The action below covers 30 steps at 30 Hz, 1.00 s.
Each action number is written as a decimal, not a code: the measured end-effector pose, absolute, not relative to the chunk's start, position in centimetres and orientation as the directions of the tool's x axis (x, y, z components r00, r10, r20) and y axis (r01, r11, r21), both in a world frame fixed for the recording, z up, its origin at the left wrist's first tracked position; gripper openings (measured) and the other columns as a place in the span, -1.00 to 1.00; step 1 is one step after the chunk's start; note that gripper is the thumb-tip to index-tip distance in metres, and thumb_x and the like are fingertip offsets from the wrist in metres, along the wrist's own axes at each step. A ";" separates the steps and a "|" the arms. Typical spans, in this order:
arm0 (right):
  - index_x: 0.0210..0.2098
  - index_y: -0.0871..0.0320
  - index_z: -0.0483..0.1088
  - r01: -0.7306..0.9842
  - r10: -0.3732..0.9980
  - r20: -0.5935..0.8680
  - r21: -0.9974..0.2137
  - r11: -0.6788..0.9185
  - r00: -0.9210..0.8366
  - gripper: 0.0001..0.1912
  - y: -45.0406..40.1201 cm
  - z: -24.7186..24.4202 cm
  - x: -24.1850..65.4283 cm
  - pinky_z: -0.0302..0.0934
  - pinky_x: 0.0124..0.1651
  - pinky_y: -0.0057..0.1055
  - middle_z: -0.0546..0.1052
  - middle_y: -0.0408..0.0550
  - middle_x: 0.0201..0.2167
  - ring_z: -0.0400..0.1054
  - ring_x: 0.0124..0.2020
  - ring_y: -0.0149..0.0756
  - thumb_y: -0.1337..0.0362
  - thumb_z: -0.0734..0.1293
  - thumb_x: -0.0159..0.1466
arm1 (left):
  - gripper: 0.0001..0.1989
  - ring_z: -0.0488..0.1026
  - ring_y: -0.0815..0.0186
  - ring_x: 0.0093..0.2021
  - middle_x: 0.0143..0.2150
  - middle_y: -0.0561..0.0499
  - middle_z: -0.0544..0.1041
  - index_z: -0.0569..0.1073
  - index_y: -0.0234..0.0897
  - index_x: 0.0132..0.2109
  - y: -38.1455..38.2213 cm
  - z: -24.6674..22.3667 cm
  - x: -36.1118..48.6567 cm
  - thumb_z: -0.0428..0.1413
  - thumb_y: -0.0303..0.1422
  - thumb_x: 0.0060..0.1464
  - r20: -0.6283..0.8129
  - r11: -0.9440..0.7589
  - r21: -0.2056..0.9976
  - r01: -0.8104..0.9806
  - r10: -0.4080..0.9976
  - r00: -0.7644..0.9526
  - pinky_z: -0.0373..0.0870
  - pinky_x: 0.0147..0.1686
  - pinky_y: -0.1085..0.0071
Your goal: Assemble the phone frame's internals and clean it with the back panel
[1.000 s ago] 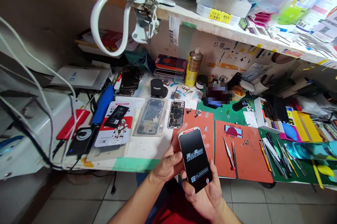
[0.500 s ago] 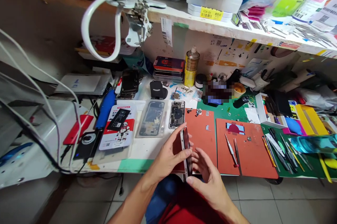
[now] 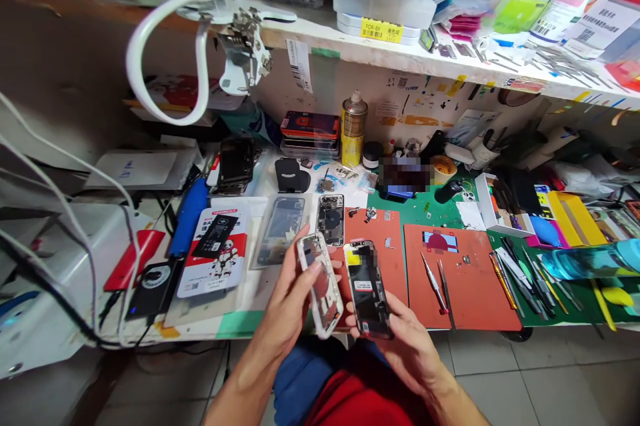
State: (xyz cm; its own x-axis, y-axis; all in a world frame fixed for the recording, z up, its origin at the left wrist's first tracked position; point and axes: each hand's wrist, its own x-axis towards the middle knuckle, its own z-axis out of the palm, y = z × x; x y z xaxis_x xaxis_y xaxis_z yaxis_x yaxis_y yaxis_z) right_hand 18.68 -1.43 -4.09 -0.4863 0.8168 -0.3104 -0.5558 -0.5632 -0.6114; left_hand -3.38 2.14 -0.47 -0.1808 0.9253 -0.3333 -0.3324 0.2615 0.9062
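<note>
Left hand gripping the frame, right hand grasping the screen, lower middle: they're already apart, inner sides showing!

White phone frame, dark screen assembly, apart.

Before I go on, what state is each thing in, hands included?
Left hand: gripping white frame
Right hand: gripping black panel
White frame: tilted
Black panel: inner side up
Bench phone: opened, innards exposed
Battery: lying on card
Spray can: upright
Tweezers: lying on mat
Yellow box: open
</note>
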 end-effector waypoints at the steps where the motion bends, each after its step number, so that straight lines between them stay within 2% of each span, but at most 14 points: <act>1: 0.23 0.18 0.56 -0.600 0.787 -0.315 -0.516 -0.611 -0.531 -0.42 -1.3 -4.1 18.7 0.41 0.19 -0.09 0.67 0.27 0.15 0.63 0.09 0.02 -0.03 0.53 0.35 | -0.17 0.67 0.03 0.15 0.31 -0.06 0.61 0.12 0.14 0.57 2.1 -0.4 -3.4 0.24 -0.01 0.28 -0.401 0.311 0.868 -0.387 0.899 -0.178 0.65 0.13 0.08; 2: 0.20 0.21 0.58 -0.624 0.753 -0.317 -0.425 -0.656 -0.576 -0.42 -1.3 -4.1 18.7 0.43 0.14 -0.14 0.68 0.29 0.12 0.65 0.05 0.00 -0.06 0.50 0.37 | -0.20 0.69 0.02 0.12 0.28 -0.06 0.64 0.12 0.13 0.57 2.1 -0.3 -3.3 0.20 0.00 0.30 -0.447 0.348 0.841 -0.414 0.878 -0.171 0.67 0.09 0.05; 4: 0.14 0.25 0.62 -0.636 0.697 -0.308 -0.286 -0.717 -0.648 -0.41 -1.3 -4.2 18.6 0.44 0.07 -0.24 0.69 0.29 0.08 0.66 -0.01 -0.06 -0.11 0.48 0.37 | -0.25 0.58 0.01 0.30 0.40 -0.05 0.54 0.16 0.14 0.55 1.9 -0.6 -3.4 0.17 0.01 0.33 -0.432 0.346 0.871 -0.349 0.878 -0.207 0.58 0.23 0.04; 6: 0.13 0.26 0.63 -0.629 0.664 -0.285 -0.215 -0.747 -0.691 -0.41 -1.5 -4.3 18.4 0.44 0.06 -0.29 0.70 0.27 0.08 0.66 -0.02 -0.10 -0.11 0.48 0.37 | -0.30 0.28 0.07 0.54 0.57 0.04 0.31 0.19 0.19 0.53 1.8 -1.0 -3.5 0.16 0.04 0.36 -0.305 0.267 0.949 -0.168 0.911 -0.277 0.31 0.46 0.07; 8: 0.13 0.25 0.64 -0.625 0.653 -0.260 -0.192 -0.757 -0.712 -0.42 -1.9 -4.4 18.2 0.44 0.05 -0.30 0.70 0.25 0.08 0.66 -0.02 -0.11 -0.10 0.47 0.37 | -0.37 0.10 0.10 0.62 0.62 0.09 0.21 0.27 0.18 0.50 1.8 -1.3 -3.7 0.12 0.08 0.39 -0.171 0.187 0.982 0.029 0.943 -0.284 0.09 0.56 0.08; 10: 0.14 0.26 0.64 -0.620 0.648 -0.244 -0.189 -0.761 -0.722 -0.42 -2.2 -4.4 18.1 0.44 0.04 -0.31 0.70 0.26 0.08 0.66 -0.02 -0.10 -0.10 0.47 0.38 | -0.44 0.22 0.07 0.57 0.53 0.02 0.38 0.42 0.08 0.41 1.8 -1.2 -3.9 0.06 0.11 0.41 -0.118 0.150 0.978 0.142 0.970 -0.212 0.13 0.54 0.06; 12: 0.14 0.27 0.63 -0.614 0.642 -0.238 -0.187 -0.767 -0.729 -0.41 -2.4 -4.3 18.0 0.44 0.02 -0.32 0.71 0.26 0.07 0.66 -0.03 -0.10 -0.10 0.46 0.38 | -0.48 0.44 0.04 0.42 0.37 -0.05 0.57 0.56 -0.01 0.29 1.9 -0.8 -4.0 0.04 0.13 0.41 -0.108 0.131 0.974 0.182 0.986 -0.129 0.30 0.45 0.08; 15: 0.13 0.28 0.64 -0.612 0.638 -0.245 -0.183 -0.770 -0.730 -0.40 -2.5 -4.3 18.0 0.44 0.01 -0.32 0.71 0.27 0.05 0.66 -0.04 -0.09 -0.11 0.47 0.37 | -0.52 0.59 0.09 0.24 0.22 -0.04 0.67 0.65 -0.03 0.17 2.0 -0.1 -3.8 0.07 0.11 0.41 -0.069 0.081 0.981 0.177 0.995 -0.073 0.44 0.33 0.17; 22: 0.13 0.23 0.60 -0.609 0.640 -0.287 -0.200 -0.768 -0.713 -0.41 -2.3 -4.6 18.1 0.41 0.04 -0.24 0.71 0.26 0.04 0.66 -0.03 -0.04 -0.11 0.50 0.33 | -0.62 0.65 0.18 0.16 0.14 0.00 0.72 0.70 -0.02 0.10 2.2 -0.4 -3.4 0.15 0.03 0.39 -0.012 0.032 0.984 0.172 0.993 -0.118 0.53 0.20 0.33; 30: 0.15 0.28 0.55 -0.631 0.673 -0.288 -0.236 -0.739 -0.681 -0.36 -2.5 -4.9 18.0 0.43 0.01 -0.23 0.70 0.32 0.04 0.66 -0.05 -0.01 -0.09 0.51 0.30 | -0.57 0.66 0.10 0.16 0.13 -0.05 0.73 0.71 -0.07 0.09 2.2 -0.1 -3.3 0.16 0.07 0.36 -0.036 0.064 0.977 0.206 0.990 -0.135 0.55 0.20 0.23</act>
